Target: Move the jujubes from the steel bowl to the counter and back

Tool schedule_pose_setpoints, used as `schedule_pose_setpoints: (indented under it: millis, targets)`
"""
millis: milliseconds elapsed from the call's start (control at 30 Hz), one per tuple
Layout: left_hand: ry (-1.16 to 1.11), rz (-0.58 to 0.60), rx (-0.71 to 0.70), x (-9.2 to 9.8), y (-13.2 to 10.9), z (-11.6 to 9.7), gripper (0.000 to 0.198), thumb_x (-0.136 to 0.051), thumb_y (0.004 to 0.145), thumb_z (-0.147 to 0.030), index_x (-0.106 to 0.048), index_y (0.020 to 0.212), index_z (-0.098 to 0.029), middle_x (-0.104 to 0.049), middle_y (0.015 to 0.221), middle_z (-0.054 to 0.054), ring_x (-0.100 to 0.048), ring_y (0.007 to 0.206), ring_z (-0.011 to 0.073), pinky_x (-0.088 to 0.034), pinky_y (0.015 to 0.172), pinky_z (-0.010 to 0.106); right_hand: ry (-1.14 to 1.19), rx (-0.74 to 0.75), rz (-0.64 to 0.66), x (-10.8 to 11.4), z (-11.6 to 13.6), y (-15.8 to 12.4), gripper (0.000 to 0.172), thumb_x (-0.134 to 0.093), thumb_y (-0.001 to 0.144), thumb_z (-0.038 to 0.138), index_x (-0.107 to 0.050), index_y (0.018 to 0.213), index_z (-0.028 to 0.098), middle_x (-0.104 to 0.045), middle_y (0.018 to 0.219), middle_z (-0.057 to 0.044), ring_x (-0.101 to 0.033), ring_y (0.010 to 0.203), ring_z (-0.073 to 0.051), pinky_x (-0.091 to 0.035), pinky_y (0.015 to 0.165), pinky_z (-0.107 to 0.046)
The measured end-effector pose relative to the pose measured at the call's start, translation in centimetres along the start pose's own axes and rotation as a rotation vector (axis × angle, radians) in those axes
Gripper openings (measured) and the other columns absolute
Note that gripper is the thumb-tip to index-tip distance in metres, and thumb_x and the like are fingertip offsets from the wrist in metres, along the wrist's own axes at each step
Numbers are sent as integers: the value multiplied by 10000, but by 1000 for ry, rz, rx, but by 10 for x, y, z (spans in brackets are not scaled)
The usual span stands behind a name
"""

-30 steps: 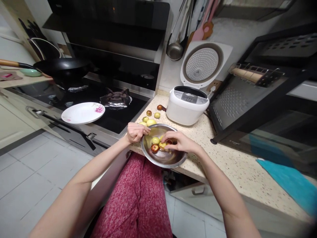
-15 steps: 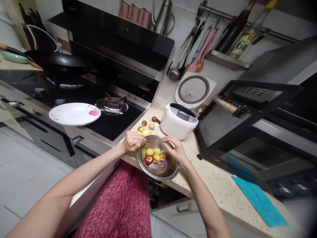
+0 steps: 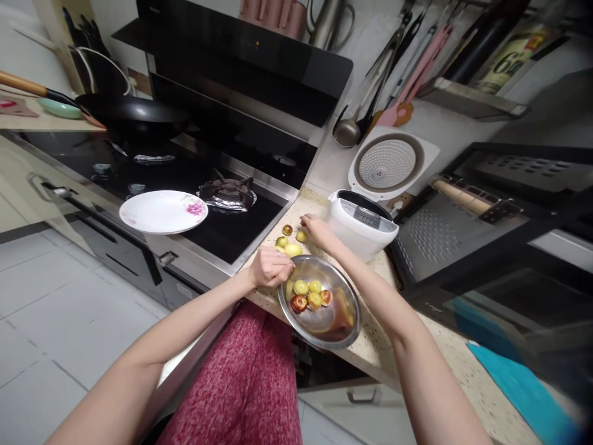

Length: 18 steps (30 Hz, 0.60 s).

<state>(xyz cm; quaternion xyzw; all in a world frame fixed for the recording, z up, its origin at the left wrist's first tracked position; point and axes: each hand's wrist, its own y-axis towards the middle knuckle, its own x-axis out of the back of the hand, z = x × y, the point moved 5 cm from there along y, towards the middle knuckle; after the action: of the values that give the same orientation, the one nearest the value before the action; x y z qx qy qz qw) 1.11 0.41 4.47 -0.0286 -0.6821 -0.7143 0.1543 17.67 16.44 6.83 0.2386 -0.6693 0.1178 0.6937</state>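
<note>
My left hand is closed on the rim of a steel bowl, which tilts over the counter edge. Several jujubes, some green and some red-brown, lie together inside it. Beyond the bowl my right hand reaches to the counter, its fingers pinched on a dark red jujube that they mostly cover. Close by on the counter are a brown jujube, a greenish one and a larger pale yellow-green one, partly behind my left hand.
A white rice cooker with its lid up stands just right of my right hand. An oval flowered plate rests at the stove's front edge, with a black wok behind. At right are a dark oven and a teal cloth.
My right hand has let go of the bowl's rim and moved forward to the dark red jujube on the counter. My left hand keeps its hold on the bowl. The view has shifted.
</note>
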Motion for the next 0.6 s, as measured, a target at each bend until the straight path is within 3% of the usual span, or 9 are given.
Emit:
schedule_pose_setpoints:
  millis: [100,267,467,600]
  targets:
    - [7,5,6,0,1,0,279,-485,959,-105,-610,719,-176,-776,668,21,-782,643,141,-586,606,217,-122,-66,86,-13,-3,21,244,-523,1031,133,-661,1224,78,-658,1283,-222,-635,1187,-283,-539,1002,-395]
    - [19,15,5,-1,0,0,305,-470,965,-115,-620,707,-182,-768,659,18,-777,643,139,-588,607,226,-232,-150,161,-21,-12,35,385,-676,1009,380,-628,1323,162,-639,1337,-125,-674,1129,-248,-596,954,-454]
    - [32,22,4,-2,1,1,363,-448,996,-144,-613,675,-181,-761,650,25,-774,643,139,-573,578,229,-265,-165,159,-22,-8,34,369,-668,1014,378,-631,1319,175,-641,1337,-116,-675,1127,-244,-596,954,-454]
    - [49,13,-7,-2,0,1,410,-442,1014,-155,-591,633,-177,-754,638,24,-763,618,130,-565,567,221,-247,-104,74,-8,2,27,222,-539,1051,179,-660,1217,97,-665,1242,-199,-654,1126,-264,-568,938,-391]
